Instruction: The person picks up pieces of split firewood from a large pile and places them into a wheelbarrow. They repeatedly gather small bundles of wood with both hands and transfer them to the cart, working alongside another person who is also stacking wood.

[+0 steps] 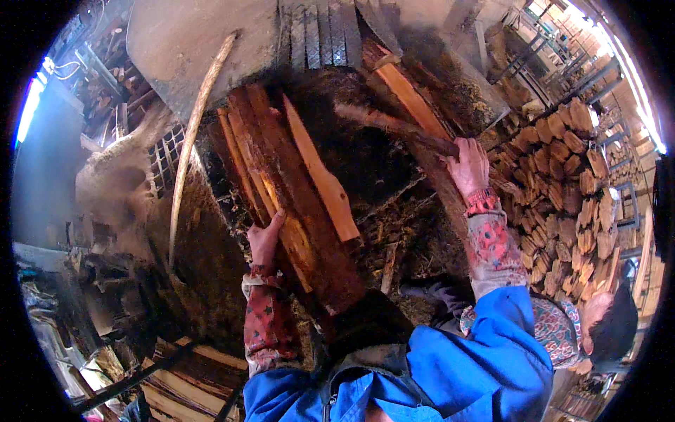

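Observation:
Long split pieces of firewood [316, 232], brown and rough-barked, lie side by side in front of me, their far ends at a dark opening. My left hand [265, 239] grips the left side of these pieces, its thumb on top and its other fingers mostly hidden. A paler wedge of split wood [327, 186] rests along their right side. My right hand [469, 167] is closed around a dark wooden stick [401, 125], which slants across the opening toward the far left. Just beyond it, more split wood [411, 95] leans at the right of the opening.
A pale curved pole [197, 119] stands left of the opening, against a clay-coloured surface [176, 42]. Ridged metal sheet [320, 39] hangs above. Stacked firewood [562, 190] fills the right side, with another person [562, 327] near it. Planks [190, 380] lie at lower left.

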A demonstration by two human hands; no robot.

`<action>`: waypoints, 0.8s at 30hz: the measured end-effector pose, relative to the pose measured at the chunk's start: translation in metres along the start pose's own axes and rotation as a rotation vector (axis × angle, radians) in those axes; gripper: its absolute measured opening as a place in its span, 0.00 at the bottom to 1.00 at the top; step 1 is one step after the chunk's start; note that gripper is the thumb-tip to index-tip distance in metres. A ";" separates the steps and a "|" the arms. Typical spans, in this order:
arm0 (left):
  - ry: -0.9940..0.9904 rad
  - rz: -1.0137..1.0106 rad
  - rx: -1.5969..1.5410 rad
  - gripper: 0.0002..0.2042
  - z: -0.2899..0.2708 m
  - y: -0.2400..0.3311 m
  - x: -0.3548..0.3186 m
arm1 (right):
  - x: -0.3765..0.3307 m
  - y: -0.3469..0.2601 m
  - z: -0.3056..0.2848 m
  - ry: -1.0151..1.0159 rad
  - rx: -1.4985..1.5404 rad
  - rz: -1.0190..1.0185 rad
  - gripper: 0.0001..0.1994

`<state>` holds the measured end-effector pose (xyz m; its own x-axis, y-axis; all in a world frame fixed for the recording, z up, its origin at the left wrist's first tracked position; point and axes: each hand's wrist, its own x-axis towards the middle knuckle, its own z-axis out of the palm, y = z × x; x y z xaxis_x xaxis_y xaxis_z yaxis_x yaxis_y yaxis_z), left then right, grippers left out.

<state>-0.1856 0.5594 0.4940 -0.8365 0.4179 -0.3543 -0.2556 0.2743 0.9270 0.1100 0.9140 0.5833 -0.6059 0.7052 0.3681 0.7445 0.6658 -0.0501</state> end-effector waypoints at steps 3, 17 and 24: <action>-0.058 0.025 -0.098 0.19 -0.001 0.006 -0.005 | -0.022 -0.037 -0.006 -0.071 0.112 0.004 0.19; -0.092 0.011 -0.115 0.17 -0.013 0.034 -0.033 | -0.058 -0.244 0.023 -0.216 1.130 0.071 0.23; -0.123 0.026 -0.072 0.17 -0.014 0.023 -0.020 | -0.070 -0.272 0.018 -0.196 0.682 -0.181 0.20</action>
<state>-0.1817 0.5451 0.5244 -0.7790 0.5279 -0.3383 -0.2723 0.2011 0.9410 -0.0552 0.6880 0.5546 -0.7895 0.5578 0.2560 0.3266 0.7350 -0.5942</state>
